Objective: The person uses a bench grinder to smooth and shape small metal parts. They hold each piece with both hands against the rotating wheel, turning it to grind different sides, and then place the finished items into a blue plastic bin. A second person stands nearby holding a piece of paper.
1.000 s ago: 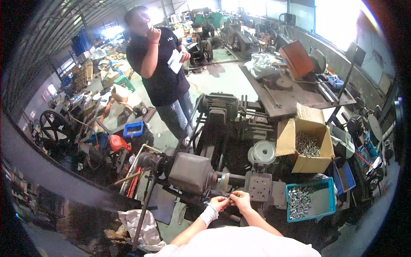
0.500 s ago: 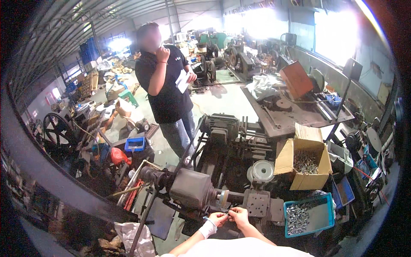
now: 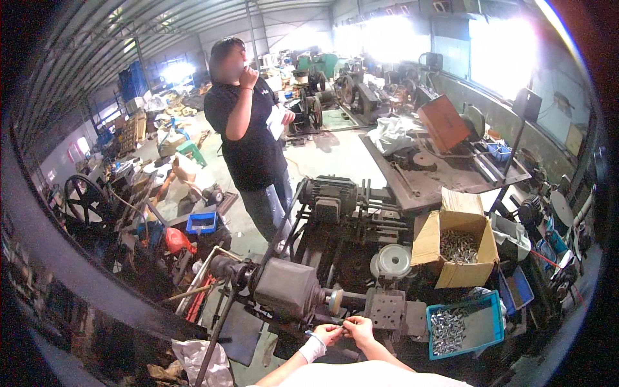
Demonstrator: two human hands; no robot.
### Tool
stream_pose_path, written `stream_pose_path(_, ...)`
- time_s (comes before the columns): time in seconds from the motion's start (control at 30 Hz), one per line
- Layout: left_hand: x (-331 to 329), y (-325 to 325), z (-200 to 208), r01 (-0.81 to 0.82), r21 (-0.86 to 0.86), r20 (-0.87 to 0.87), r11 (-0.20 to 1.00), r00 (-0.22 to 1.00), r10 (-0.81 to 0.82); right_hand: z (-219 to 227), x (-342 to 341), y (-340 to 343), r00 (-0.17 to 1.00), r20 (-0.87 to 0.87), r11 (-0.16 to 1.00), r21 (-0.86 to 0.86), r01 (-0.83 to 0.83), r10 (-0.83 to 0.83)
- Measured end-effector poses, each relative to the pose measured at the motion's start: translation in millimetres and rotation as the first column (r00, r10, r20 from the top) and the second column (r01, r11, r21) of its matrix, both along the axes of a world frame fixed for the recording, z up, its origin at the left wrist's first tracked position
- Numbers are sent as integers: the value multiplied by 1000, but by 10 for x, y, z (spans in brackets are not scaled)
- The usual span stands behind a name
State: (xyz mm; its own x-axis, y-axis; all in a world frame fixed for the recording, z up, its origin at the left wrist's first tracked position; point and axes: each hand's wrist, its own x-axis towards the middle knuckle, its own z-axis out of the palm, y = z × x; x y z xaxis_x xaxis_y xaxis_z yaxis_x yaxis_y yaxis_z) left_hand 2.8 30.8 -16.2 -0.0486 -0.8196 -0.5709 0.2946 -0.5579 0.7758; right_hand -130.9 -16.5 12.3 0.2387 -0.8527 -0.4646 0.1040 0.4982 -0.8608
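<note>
Low in the middle of the frame, the left hand (image 3: 327, 334) and the right hand (image 3: 359, 329) meet. Their fingers pinch together on a small metal part (image 3: 343, 327), right under the gray machine (image 3: 290, 295). A blue bin (image 3: 493, 330) of screws sits to the right. A cardboard box (image 3: 455, 248) sits above it.

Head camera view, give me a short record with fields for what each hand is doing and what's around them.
Left hand: bandaged at the wrist, fingertips meeting the right hand's over a small part too tiny to identify
Right hand: pinching at the same spot
Machine: grey, directly beyond the hands
Blue bin: metal parts, right of the hands
Cardboard box: metal parts, behind the bin
Standing person: black shirt, beyond the machine
</note>
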Motion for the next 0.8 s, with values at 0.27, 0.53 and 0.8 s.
stream_pose_path(0.27,8,56,75,3,2,-31,1000,1000,-3,38,10,21,1000,17,1000,-14,-5,6)
stream_pose_path(0.53,-73,-23,314,7,-76,193,997,981,8,153,-13,-42,998,-59,977,-215,4,-17)
stream_pose_path(0.8,-106,-21,362,-49,-146,251,988,964,85,175,32,-12,995,-92,996,-79,31,-39)
